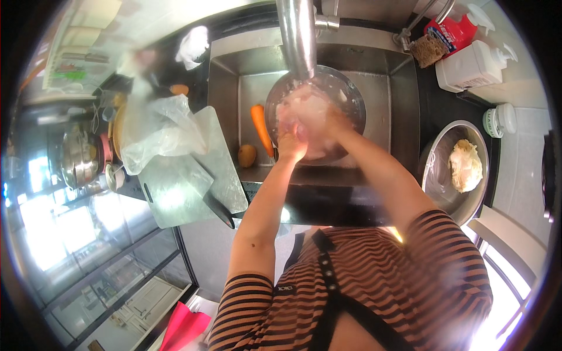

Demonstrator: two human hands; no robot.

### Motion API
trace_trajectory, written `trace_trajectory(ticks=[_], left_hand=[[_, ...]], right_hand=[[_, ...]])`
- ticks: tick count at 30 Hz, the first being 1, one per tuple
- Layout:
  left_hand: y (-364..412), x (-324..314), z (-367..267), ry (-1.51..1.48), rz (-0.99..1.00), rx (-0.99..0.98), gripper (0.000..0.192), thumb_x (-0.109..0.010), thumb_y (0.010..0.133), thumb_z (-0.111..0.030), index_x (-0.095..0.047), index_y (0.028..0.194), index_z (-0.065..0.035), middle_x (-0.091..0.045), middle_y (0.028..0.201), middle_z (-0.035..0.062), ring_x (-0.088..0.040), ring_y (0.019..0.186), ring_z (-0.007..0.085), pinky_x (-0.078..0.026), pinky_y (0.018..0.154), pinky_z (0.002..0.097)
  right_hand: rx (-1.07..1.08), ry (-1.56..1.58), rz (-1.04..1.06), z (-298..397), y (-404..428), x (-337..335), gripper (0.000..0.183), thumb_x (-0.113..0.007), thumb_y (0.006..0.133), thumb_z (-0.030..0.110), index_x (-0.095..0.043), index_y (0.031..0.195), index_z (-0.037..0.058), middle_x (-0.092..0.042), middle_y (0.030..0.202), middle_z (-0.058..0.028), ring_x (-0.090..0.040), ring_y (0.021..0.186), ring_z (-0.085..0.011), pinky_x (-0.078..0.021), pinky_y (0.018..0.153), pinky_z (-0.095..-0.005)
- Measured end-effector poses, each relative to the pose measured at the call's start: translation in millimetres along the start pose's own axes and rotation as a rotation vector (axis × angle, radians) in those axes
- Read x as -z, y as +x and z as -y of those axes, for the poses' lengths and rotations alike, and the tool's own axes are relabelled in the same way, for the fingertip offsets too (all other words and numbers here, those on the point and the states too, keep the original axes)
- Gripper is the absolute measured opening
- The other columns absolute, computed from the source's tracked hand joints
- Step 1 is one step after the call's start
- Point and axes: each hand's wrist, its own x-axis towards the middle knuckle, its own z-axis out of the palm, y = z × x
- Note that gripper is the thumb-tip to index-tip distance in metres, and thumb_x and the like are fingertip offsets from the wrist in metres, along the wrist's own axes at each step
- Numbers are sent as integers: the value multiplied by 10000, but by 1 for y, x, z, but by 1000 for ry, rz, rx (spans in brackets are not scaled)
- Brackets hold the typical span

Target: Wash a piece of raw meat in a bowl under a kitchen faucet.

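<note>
In the steel sink, a round metal bowl stands under the faucet. It holds pale pinkish pieces that look like raw meat, in cloudy water. My left hand is in the bowl's left part, fingers on or around some of the pieces. My right hand reaches into the right part and is blurred; whether it grips anything is hidden. An orange carrot and a brown potato lie on the sink floor, left of the bowl.
Left of the sink, a cleaver and a crumpled plastic bag lie on a cutting board. To the right stands a large steel bowl with a pale leafy vegetable. Pump bottles and a scrub sponge are at the back right.
</note>
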Motion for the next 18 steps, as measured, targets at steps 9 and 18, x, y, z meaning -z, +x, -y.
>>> trace_trajectory(ticks=[9, 18], left_hand=[[20, -47, 17, 97, -4, -52, 347, -554, 692, -191, -489, 1022, -104, -336, 1215, 207, -442, 1040, 334, -386, 859, 357], [32, -50, 13, 153, 318, -41, 262, -502, 734, -173, -519, 982, -90, -536, 1006, 148, -480, 1007, 282, -399, 821, 364]], right_hand=[[6, -207, 123, 6, 7, -10, 893, -719, 543, 414, -298, 1228, 26, -406, 1212, -147, -406, 1118, -285, -360, 915, -355], [-113, -36, -216, -12, 29, -33, 486, -561, 678, 382, -523, 1069, 97, -483, 1137, -157, -467, 1062, -269, -403, 847, -376]])
